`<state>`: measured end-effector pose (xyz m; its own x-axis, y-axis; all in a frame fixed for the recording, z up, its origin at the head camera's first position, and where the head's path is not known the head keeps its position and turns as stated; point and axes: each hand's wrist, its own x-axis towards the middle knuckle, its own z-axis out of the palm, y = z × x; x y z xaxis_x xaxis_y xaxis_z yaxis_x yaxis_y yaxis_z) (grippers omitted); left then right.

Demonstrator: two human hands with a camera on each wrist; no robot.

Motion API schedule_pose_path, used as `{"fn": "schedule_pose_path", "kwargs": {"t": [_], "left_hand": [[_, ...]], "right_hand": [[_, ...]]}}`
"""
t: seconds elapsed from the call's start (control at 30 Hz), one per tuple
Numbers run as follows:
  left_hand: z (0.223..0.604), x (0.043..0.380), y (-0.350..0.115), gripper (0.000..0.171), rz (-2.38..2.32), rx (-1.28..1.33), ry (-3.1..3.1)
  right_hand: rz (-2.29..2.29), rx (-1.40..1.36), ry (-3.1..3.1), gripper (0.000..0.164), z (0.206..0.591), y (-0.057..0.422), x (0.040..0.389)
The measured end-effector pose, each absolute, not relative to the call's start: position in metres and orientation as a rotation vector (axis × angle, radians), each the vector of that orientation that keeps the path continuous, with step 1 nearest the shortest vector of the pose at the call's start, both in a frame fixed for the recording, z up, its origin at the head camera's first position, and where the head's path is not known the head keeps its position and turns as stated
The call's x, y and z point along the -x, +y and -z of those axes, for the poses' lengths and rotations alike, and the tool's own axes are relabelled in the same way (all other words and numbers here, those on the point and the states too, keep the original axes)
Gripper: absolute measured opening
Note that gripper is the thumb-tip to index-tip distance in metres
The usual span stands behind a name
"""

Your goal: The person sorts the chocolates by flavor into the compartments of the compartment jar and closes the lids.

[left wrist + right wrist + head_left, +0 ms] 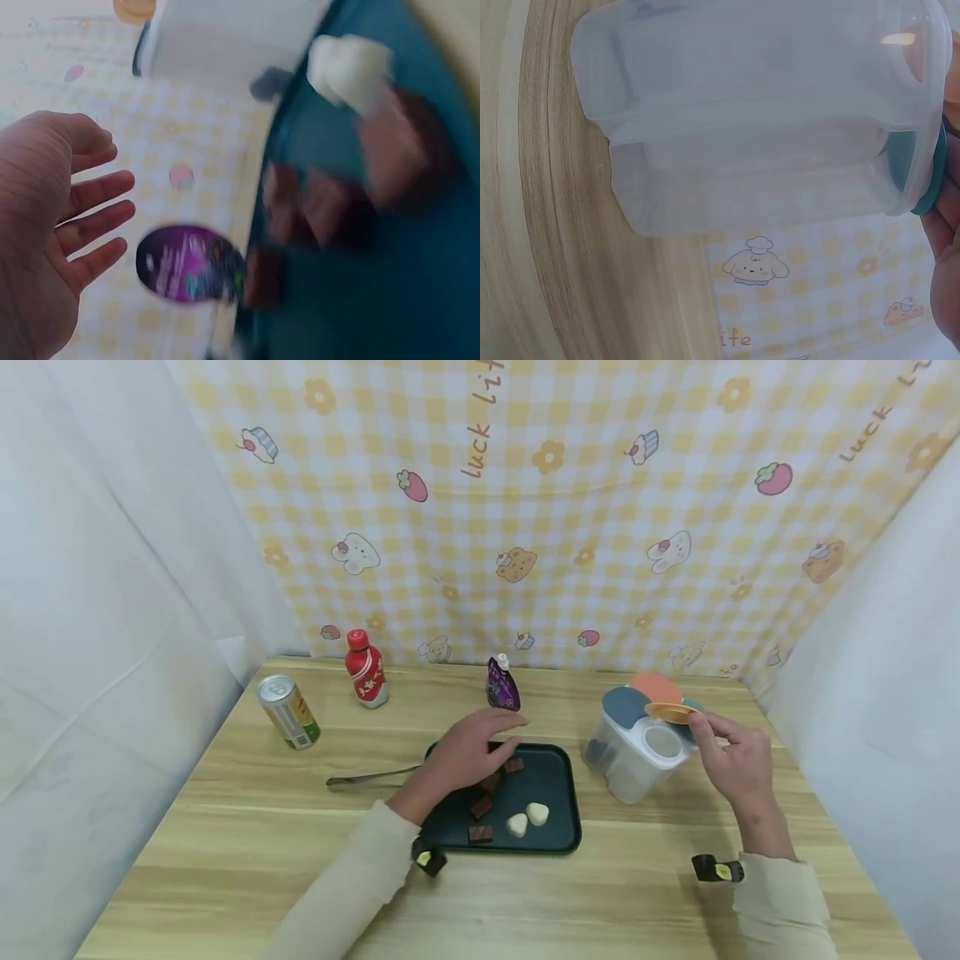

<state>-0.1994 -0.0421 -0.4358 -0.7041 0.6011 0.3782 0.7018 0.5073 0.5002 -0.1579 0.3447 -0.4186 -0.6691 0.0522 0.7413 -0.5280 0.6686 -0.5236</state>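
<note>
My left hand (474, 750) hovers over a dark green tray (555, 777), its fingers loosely extended and holding nothing. On the tray lie several brown chocolate-like blocks (481, 834) and two white rounded-triangular pieces (537, 813). My right hand (738, 762) pinches a yellow-orange lid (670, 713) above a clear storage container (633, 777) with coloured lids. One round opening of the container faces up, uncovered. In the right wrist view the container's clear wall (765, 172) fills much of the picture, with the right fingers (945, 217) at its lid end.
A purple pouch (502, 685) with a white cap stands behind the tray. At the left are a red bottle (367, 670) and a can (288, 712). A slim metal utensil (367, 777) extends left from the tray; its other end is hidden. A checked curtain (450, 543) hangs behind.
</note>
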Motion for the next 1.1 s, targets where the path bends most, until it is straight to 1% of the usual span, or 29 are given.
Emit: {"fn": "schedule_pose_path", "kwargs": {"t": [0.13, 0.2, 0.4, 0.57, 0.77, 0.93, 1.1], "left_hand": [[0.444, 0.188, -0.078, 0.025, 0.852, 1.073, -2.599], [0.446, 0.182, -0.097, 0.025, 0.809, 1.021, -2.628], [0.448, 0.167, -0.149, 0.036, 0.758, 0.917, -2.771], [0.450, 0.157, -0.181, 0.045, 0.717, 0.859, -2.873], [0.461, 0.156, -0.198, 0.046, 0.638, 0.824, -2.992], [0.467, 0.158, -0.203, 0.037, 0.658, 0.813, -3.029], [0.469, 0.159, -0.205, 0.030, 0.671, 0.788, -3.049]], "right_hand": [[-0.975, -0.367, -2.118, 0.017, 0.417, 0.344, 0.158], [-0.975, -0.372, -2.118, 0.017, 0.416, 0.344, 0.158], [-0.960, -0.373, -2.112, 0.017, 0.416, 0.344, 0.160], [-0.990, -0.353, -2.123, 0.017, 0.418, 0.345, 0.159], [-1.014, -0.335, -2.106, 0.016, 0.419, 0.345, 0.158], [-1.039, -0.334, -2.100, 0.022, 0.420, 0.344, 0.158], [-1.031, -0.326, -2.108, 0.022, 0.420, 0.344, 0.158]]}}
